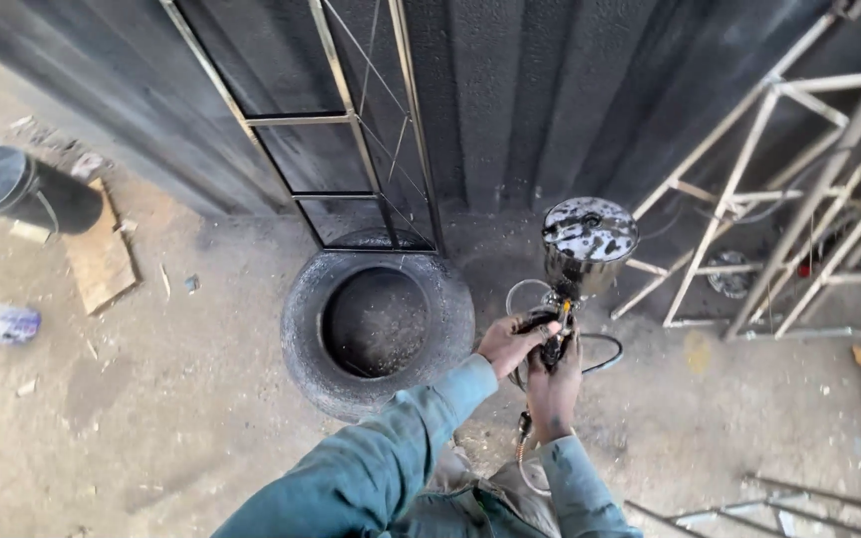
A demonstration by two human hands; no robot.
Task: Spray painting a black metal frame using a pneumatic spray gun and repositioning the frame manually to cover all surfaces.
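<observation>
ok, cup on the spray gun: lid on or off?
On. The cup stands upright above the gun, its paint-spattered lid covering the top. Both hands grip the gun below it.

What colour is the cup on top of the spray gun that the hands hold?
The cup is shiny metal, silver-grey, splashed with black paint on its lid. The head view shows it.

Tyre [378,334] left of spray gun [575,269] (frame [351,130] prob. behind tyre).

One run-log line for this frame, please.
hands: left and right both on spray gun | cup on top | tyre beside, on ground
</observation>
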